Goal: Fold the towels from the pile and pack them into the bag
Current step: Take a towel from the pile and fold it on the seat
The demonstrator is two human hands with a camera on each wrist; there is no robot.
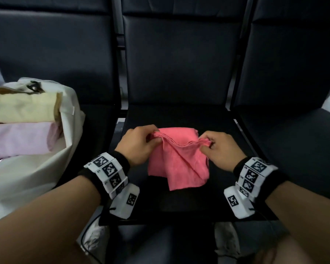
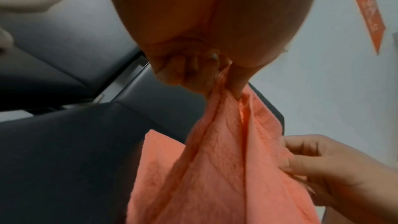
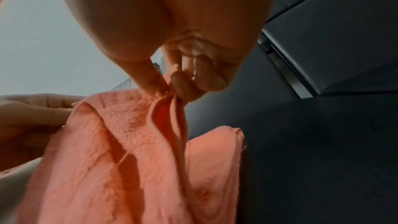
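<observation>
Coral-pink towel (image 1: 179,159) up front, black padded seat (image 1: 179,202) beneath it, cream-white bag (image 1: 46,168) off to the side, pale yellow towel (image 1: 21,107) over a soft pink towel (image 1: 17,140) inside, black-and-white checker-code wristbands (image 1: 109,170).

dark padded seats (image 1: 179,63) (pale wall (image 2: 344,91))

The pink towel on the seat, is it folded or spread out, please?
Partly folded. The pink towel hangs in several layers, its stacked edges pinched by the left hand and right hand; its lower end rests crumpled on the seat.
</observation>
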